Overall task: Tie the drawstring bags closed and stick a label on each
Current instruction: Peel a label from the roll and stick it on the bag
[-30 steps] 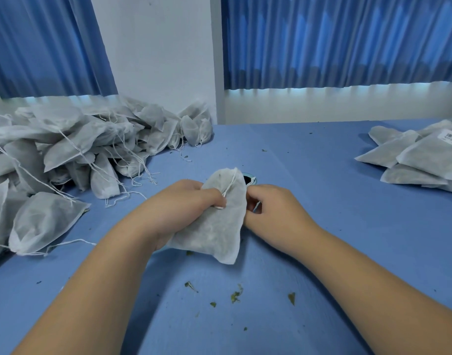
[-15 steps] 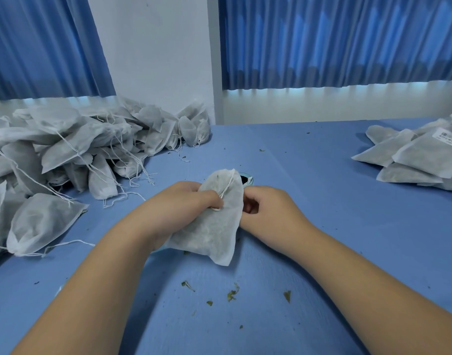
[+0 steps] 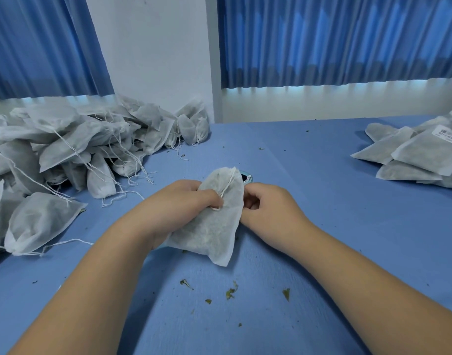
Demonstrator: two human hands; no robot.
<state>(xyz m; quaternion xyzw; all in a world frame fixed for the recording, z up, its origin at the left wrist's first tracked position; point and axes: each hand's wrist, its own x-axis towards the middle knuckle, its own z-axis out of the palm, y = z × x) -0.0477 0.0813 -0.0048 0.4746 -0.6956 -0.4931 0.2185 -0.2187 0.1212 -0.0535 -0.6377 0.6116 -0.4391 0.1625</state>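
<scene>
Blue table (image 3: pixel 309 201), blue curtains (image 3: pixel 335 39) behind. Big pile (image 3: pixel 66 149) of untied bags with loose strings at far left. Smaller flat stack (image 3: pixel 419 155) far right, top one with a white label (image 3: pixel 446 133). Centre, near edge: one bag (image 3: pixel 214 226) held just above the table, bottom corner hanging down. Left hand (image 3: pixel 178 203) grips its neck, fingers curled tight on the fabric. Right hand (image 3: pixel 268 208) is against the bag's right edge, fingers curled; cannot tell if it pinches anything. String (image 3: pixel 228 184) runs down from the bag's top. Leaf bits (image 3: pixel 230 293) lie on the table below.
</scene>
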